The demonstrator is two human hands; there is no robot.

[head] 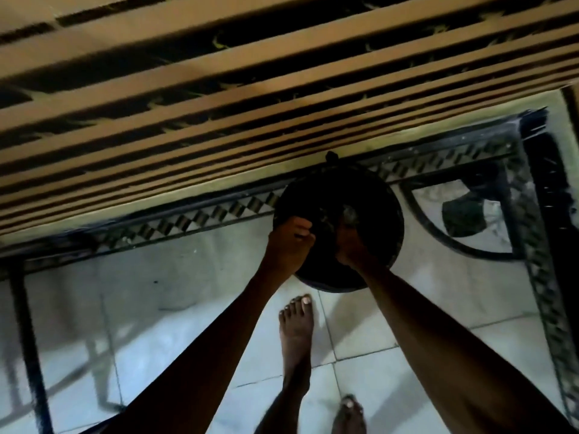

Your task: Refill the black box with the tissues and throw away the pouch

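Observation:
A round black bin stands on the tiled floor against the slatted wooden front. My left hand is a closed fist gripping the bin's left rim. My right hand reaches into the bin's mouth with its fingers curled. At its fingertips shows a pale crumpled thing, seemingly the pouch; it is dark and blurred there. Neither the black box nor the tissues are in view.
Brown wooden slats fill the upper half. The pale floor tiles carry a black patterned border with a dark corner motif to the right. My bare feet stand just behind the bin.

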